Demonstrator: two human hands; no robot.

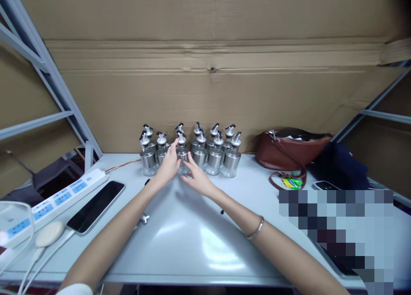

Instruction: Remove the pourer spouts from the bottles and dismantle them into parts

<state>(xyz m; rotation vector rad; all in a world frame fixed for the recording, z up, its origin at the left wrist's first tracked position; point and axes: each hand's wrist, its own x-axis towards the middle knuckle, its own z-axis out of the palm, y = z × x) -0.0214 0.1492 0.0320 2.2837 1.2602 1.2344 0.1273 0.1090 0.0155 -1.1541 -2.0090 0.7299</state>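
Two rows of glass oil bottles with steel sleeves and black-tipped pour spouts stand upright at the back of the table. My left hand is at the left side of a front-row bottle, its fingers stretched upward. On the near right side of that bottle is my right hand, fingers spread apart. Whether either hand touches the glass I cannot tell. Another bottle is partly hidden behind my left hand. Right of my hands stand more front-row bottles, including one at the right end.
On the left lie a power strip, a phone and a round white charger with cables. A brown handbag sits at the right, near a green-yellow packet. Small metal pieces lie beside my left forearm. Cardboard stands behind.
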